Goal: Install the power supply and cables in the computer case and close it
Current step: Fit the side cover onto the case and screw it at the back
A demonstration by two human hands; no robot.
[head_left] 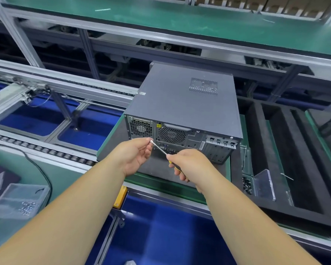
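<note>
**benchrat:** So where was the build at in that shot? Looked closed up to me.

**psu_pete:** Pretty much. The dark grey metal computer case (182,104) sat in the middle of the frame on a green-edged bench (161,183), lying on its side with the solid panel on top and the rear facing the camera. You could see the power supply's honeycomb fan grille (141,128) at the left of the rear panel, so I'd say the PSU was already in and the lid on.

**benchrat:** And the hands?

**psu_pete:** The right hand (187,162) had its grip wrapped round the yellow-and-black handle of a screwdriver (161,149), shaft pointing up-left toward the rear panel. The left hand (136,155) was pinching the tip end of the shaft, right by the lower corner of the PSU grille. Couldn't tell if there was a screw on the tip, too small.

**benchrat:** So the screw-down step?

**psu_pete:** My guess, yeah: fastening at the back. Next move would call for seating the tip square in a screw hole and holding it steady with the left fingers while the right turned. There was a clear plastic box of small dark screws (247,185) at lower right, and another clear tray of silvery screws (28,207) at lower left.
</note>
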